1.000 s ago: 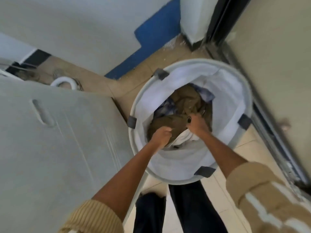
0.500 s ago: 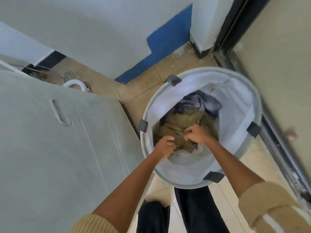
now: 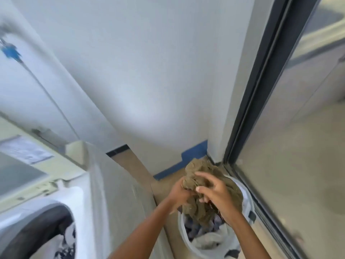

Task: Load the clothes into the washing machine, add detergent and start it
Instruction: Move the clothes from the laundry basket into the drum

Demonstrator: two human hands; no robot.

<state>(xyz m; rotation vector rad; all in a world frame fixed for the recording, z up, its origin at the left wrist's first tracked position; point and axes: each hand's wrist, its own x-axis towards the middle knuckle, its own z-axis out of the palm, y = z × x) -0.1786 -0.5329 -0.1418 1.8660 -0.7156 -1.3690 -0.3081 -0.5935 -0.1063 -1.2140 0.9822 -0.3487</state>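
Both hands hold a bundled olive-brown garment [image 3: 229, 193] up above the white laundry basket [image 3: 249, 208] at the lower right. My left hand [image 3: 180, 193] grips its left side. My right hand [image 3: 214, 191] lies over the front of it with fingers spread and partly curled into the cloth. Blue-grey and white clothes [image 3: 207, 234] remain in the basket. At the lower left is the top-loading washing machine [image 3: 78, 193], its lid raised, with dark-and-white patterned cloth [image 3: 67, 240] showing in its drum opening.
A white wall [image 3: 149, 71] with a blue painted strip at its foot stands behind. A dark-framed sliding glass door [image 3: 261, 90] runs along the right. Beige floor tiles lie between machine and basket.
The olive garment has been lifted out of the basket and now hangs above its rim in both hands. My view has swung up and left, bringing the washing machine's open top into sight.
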